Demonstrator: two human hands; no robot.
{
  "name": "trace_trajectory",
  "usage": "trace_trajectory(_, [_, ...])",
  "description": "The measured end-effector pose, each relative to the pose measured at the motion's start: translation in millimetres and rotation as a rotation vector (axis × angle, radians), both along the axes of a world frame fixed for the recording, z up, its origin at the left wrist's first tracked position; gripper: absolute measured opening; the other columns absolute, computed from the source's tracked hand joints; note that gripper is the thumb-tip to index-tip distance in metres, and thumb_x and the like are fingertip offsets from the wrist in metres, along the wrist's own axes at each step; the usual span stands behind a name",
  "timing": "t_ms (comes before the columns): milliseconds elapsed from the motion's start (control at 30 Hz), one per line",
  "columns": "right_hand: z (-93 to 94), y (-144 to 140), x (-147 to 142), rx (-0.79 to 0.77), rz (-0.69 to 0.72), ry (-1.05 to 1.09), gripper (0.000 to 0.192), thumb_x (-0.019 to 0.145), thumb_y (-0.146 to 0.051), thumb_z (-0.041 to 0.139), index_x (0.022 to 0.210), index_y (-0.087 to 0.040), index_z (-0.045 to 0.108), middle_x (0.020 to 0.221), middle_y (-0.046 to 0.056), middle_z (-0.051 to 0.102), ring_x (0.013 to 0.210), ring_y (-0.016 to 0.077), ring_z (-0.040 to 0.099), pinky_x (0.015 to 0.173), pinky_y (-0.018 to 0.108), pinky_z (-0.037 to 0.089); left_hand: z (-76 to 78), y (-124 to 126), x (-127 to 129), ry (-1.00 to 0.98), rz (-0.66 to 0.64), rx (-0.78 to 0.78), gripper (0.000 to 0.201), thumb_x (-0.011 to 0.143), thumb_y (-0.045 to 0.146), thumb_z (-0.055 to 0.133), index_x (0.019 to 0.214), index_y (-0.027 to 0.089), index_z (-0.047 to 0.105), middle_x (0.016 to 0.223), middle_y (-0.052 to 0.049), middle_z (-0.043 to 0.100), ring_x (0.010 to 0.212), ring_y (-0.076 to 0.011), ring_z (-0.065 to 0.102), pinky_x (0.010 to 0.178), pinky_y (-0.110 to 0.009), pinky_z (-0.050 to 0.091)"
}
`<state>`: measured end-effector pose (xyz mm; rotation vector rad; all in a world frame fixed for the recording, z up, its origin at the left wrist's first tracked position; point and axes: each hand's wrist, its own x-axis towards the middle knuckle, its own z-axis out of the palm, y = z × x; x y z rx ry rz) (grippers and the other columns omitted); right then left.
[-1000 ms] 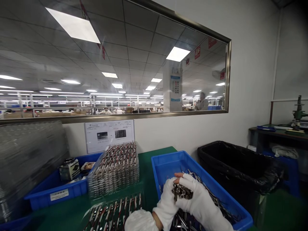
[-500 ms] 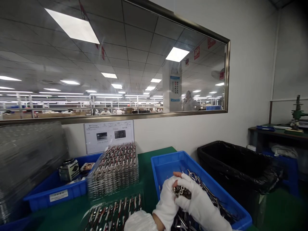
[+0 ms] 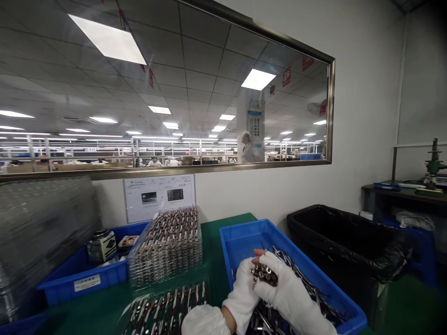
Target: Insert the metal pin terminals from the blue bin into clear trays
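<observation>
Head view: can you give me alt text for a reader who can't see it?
Two white-gloved hands, left and right, hold a bunch of metal connectors over a blue bin of wired parts. Stacked clear trays stand left, a black-lined bin right.

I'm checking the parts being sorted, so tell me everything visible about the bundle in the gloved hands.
The bundle is a small cluster of shiny metal tube ends, round and hollow, facing the camera. The left hand and right hand, both in white gloves, clasp it together above the blue bin. Thin wires trail down from it into the bin.
</observation>
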<state>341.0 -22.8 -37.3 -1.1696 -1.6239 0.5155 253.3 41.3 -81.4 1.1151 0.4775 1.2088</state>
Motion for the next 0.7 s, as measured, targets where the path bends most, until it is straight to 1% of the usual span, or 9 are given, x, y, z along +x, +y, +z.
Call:
trace_trajectory(100, [0.0, 1.0, 2.4, 0.004, -0.006, 0.014, 0.040, 0.057, -0.019, 0.059, 0.097, -0.019, 0.053, 0.112, 0.005, 0.046, 0.103, 0.0201, 0.042, 0.090, 0.030, 0.031, -5.4, -0.4, -5.7, -0.037, 0.039, 0.032, 0.030, 0.055, 0.037, 0.063, 0.076, 0.017, 0.055, 0.074, -0.002, 0.059, 0.073, -0.0168, 0.053, 0.075, -0.032, 0.038])
trace_trajectory(133, [1.2, 0.5, 3.0, 0.003, -0.015, 0.019, 0.037, 0.059, -0.021, 0.058, 0.095, -0.019, 0.054, 0.111, 0.004, 0.047, 0.103, 0.0201, 0.042, 0.090, 0.030, 0.031, -6.6, -0.3, -7.3, -0.013, 0.049, 0.065, 0.030, 0.055, 0.035, 0.064, 0.078, 0.017, 0.054, 0.077, -0.003, 0.060, 0.075, -0.0173, 0.053, 0.077, -0.033, 0.037])
trace_trajectory(200, [4.3, -0.9, 4.2, 0.002, -0.035, 0.051, 0.023, 0.065, -0.024, 0.053, 0.087, -0.019, 0.057, 0.106, 0.004, 0.051, 0.100, 0.0197, 0.045, 0.089, 0.030, 0.032, -7.3, 0.2, -9.5, 0.045, 0.050, 0.156, 0.027, 0.060, 0.031, 0.061, 0.083, 0.017, 0.054, 0.083, -0.005, 0.059, 0.081, -0.0182, 0.053, 0.080, -0.034, 0.036])
trace_trajectory(233, [5.7, -1.4, 4.6, 0.002, -0.041, 0.079, 0.017, 0.068, -0.024, 0.050, 0.082, -0.019, 0.058, 0.105, 0.004, 0.052, 0.098, 0.0193, 0.046, 0.088, 0.030, 0.032, -6.4, 0.4, -10.0, 0.078, 0.033, 0.220, 0.027, 0.063, 0.028, 0.060, 0.086, 0.017, 0.053, 0.088, -0.006, 0.058, 0.085, -0.0190, 0.052, 0.082, -0.034, 0.036])
trace_trajectory(300, [7.4, -1.8, 5.6, -0.006, -0.033, 0.153, 0.014, 0.071, -0.025, 0.047, 0.075, -0.018, 0.058, 0.103, 0.004, 0.054, 0.096, 0.0189, 0.048, 0.087, 0.029, 0.034, -1.9, 0.3, -9.7, 0.119, 0.016, 0.360, 0.029, 0.066, 0.024, 0.056, 0.094, 0.017, 0.052, 0.099, -0.007, 0.055, 0.094, -0.0205, 0.048, 0.086, -0.034, 0.033])
trace_trajectory(400, [7.4, -0.8, 7.0, -0.030, -0.012, 0.272, 0.018, 0.073, -0.027, 0.045, 0.079, -0.016, 0.058, 0.104, 0.005, 0.053, 0.094, 0.0184, 0.049, 0.086, 0.029, 0.035, 9.9, -2.1, -7.1, 0.153, 0.012, 0.498, 0.025, 0.069, 0.022, 0.053, 0.094, 0.016, 0.053, 0.101, -0.007, 0.054, 0.097, -0.0204, 0.046, 0.089, -0.033, 0.030])
trace_trajectory(467, [6.8, -0.4, 7.9, -0.042, -0.013, 0.297, 0.021, 0.073, -0.028, 0.044, 0.086, -0.016, 0.058, 0.105, 0.006, 0.053, 0.095, 0.0182, 0.049, 0.086, 0.030, 0.035, 17.2, -4.6, -5.1, 0.146, -0.036, 0.504, 0.021, 0.071, 0.022, 0.051, 0.091, 0.017, 0.054, 0.098, -0.006, 0.055, 0.094, -0.0196, 0.048, 0.087, -0.033, 0.032])
trace_trajectory(533, [6.5, -0.6, 8.5, -0.043, -0.028, 0.276, 0.024, 0.074, -0.028, 0.044, 0.091, -0.016, 0.057, 0.106, 0.006, 0.052, 0.096, 0.0184, 0.047, 0.087, 0.031, 0.035, 20.7, -6.6, -4.4, 0.131, -0.076, 0.466, 0.020, 0.071, 0.021, 0.051, 0.090, 0.018, 0.055, 0.096, -0.004, 0.056, 0.092, -0.0188, 0.049, 0.087, -0.032, 0.033])
trace_trajectory(700, [7.8, -4.3, 8.6, 0.012, -0.072, 0.137, 0.025, 0.074, -0.032, 0.043, 0.091, -0.019, 0.058, 0.108, 0.005, 0.051, 0.102, 0.0189, 0.043, 0.093, 0.033, 0.028, 17.0, -6.5, -6.0, 0.086, -0.078, 0.356, 0.022, 0.068, 0.020, 0.054, 0.090, 0.020, 0.054, 0.097, -0.003, 0.056, 0.094, -0.0183, 0.048, 0.088, -0.031, 0.031])
